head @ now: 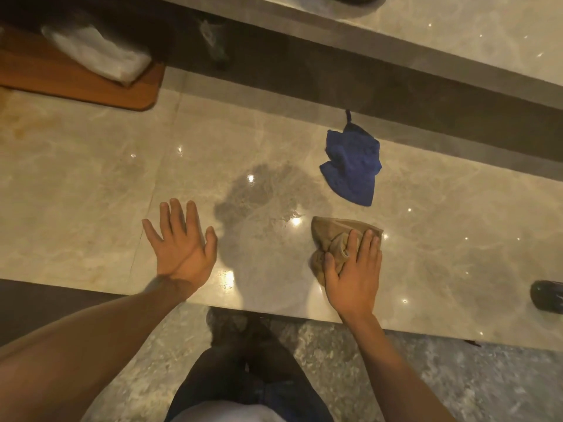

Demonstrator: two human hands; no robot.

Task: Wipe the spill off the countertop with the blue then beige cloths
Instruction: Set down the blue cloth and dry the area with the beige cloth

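A dark wet patch, the spill (265, 193), spreads over the middle of the beige marble countertop (91, 178). The blue cloth (352, 166) lies crumpled and untouched to the right of it, towards the back. My right hand (353, 269) presses flat on the bunched beige cloth (329, 239), near the front edge and just right of the spill. My left hand (182, 242) rests flat on the counter left of the spill, fingers spread, holding nothing.
A wooden board (91, 83) with a white plastic bag (97, 53) lies at the back left. A dark object (547, 296) pokes in at the right edge. A raised marble ledge (457, 41) runs behind a dark recess. Below the counter's front edge is speckled floor.
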